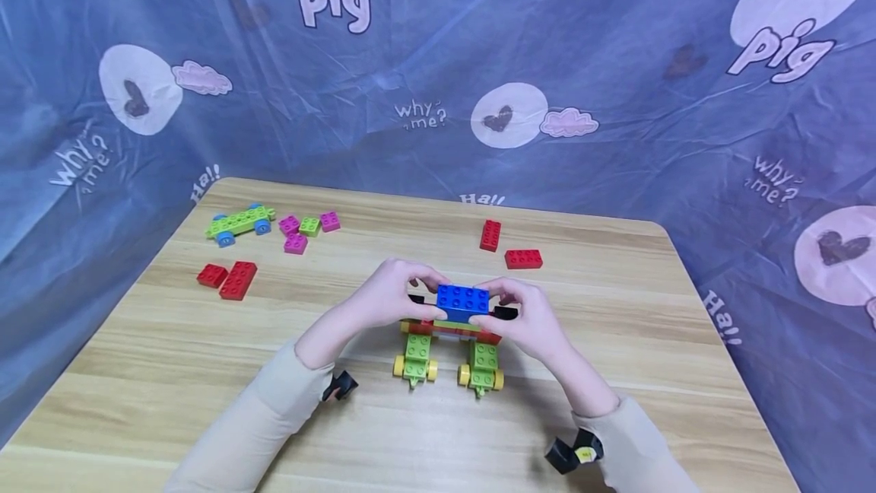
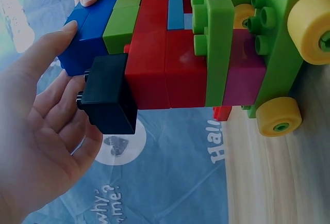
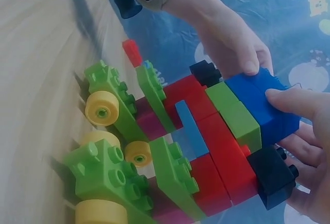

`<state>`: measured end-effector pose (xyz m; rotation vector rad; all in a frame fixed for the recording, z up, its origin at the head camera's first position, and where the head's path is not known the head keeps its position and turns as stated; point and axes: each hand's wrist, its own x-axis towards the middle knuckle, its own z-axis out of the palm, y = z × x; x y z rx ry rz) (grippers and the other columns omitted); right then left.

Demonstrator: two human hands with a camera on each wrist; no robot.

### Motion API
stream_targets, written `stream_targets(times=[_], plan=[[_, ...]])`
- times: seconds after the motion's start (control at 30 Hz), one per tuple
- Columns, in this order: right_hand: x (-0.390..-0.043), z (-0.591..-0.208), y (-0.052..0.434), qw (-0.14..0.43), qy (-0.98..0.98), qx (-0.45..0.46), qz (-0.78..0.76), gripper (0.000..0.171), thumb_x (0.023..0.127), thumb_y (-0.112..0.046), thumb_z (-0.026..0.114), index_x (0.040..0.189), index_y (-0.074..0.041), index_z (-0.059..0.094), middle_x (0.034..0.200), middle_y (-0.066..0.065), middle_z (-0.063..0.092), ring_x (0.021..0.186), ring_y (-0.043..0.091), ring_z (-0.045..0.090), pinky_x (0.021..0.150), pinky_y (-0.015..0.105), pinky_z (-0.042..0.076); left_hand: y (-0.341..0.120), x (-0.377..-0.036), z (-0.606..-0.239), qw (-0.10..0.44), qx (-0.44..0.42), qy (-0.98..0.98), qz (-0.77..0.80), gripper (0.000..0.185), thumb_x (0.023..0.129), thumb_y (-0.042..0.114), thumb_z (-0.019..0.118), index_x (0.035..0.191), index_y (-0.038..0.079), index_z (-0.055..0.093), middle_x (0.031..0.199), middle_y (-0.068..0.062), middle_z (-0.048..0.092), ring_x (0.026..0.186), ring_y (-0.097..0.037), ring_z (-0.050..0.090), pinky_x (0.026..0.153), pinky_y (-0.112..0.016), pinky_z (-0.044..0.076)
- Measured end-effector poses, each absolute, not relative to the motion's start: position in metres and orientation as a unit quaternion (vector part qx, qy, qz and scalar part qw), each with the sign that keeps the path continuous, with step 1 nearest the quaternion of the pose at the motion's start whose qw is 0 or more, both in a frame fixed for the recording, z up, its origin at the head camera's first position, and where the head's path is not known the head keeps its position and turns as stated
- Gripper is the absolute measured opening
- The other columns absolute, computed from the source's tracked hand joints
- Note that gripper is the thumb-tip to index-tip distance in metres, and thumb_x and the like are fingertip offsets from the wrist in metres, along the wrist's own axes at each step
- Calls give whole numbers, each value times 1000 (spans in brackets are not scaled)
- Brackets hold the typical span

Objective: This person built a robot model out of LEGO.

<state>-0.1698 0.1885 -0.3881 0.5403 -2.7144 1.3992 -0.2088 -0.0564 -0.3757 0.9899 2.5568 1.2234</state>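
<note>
With your left hand (image 1: 393, 297) and right hand (image 1: 527, 318) pinching the blue brick (image 1: 463, 300) atop the block model (image 1: 448, 345) at the surface's (image 1: 616, 341) near middle, fingers curled on its ends, press it down evenly so both wheeled bases stay flat.

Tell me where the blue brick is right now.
In the head view the blue brick sits on top of the brick model at table centre, between left hand and right hand.
</note>
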Motion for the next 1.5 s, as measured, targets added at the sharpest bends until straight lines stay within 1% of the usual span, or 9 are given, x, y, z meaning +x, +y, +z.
stream_targets(times=[0.23,0.47,0.6,0.73,0.93,1.17,1.5], plan=[[-171,-390,189,18,-874,168,455,33,76,-18,84,105,-7,73,103,7,74,93,20,64,82,33,55,-57,-211,-377,78,327,847,412,40,78,26,83,112,8,73,99,-2,75,95,-16,67,87,-36,52],[-172,-391,189,4,-871,165,463,33,77,-18,84,106,-7,73,102,7,74,90,27,65,80,32,54,-58,-211,-378,76,330,847,409,40,79,27,82,112,7,73,100,-3,75,95,-17,68,87,-36,53],[-172,-391,188,5,-868,163,469,33,77,-17,84,106,-7,72,102,8,74,88,22,65,79,32,55,-58,-210,-378,73,329,846,414,40,78,26,83,112,7,73,99,-3,75,95,-17,68,86,-36,53],[-172,-392,188,3,-866,163,473,33,77,-17,83,107,-7,72,101,7,74,87,20,65,80,31,55,-59,-209,-377,64,334,847,409,40,78,26,83,112,7,73,99,-3,75,94,-17,68,85,-36,53],[-172,-391,188,0,-863,165,478,33,77,-16,83,107,-6,71,100,7,74,87,19,64,80,31,55,-58,-208,-375,59,345,850,393,41,79,27,82,113,7,72,99,-5,75,95,-19,69,86,-43,55],[-172,-391,188,1,-866,167,471,33,78,-17,82,108,-7,71,101,6,74,91,18,64,83,33,54,-58,-209,-372,67,351,852,383,41,80,27,81,115,8,71,101,-4,74,98,-19,68,88,-38,54],[-172,-391,188,22,-871,204,447,32,79,-15,81,108,-8,69,102,4,73,92,17,64,83,34,56,-59,-207,-375,52,363,849,381,40,81,26,79,115,8,70,101,-4,73,96,-17,67,89,-39,54]])
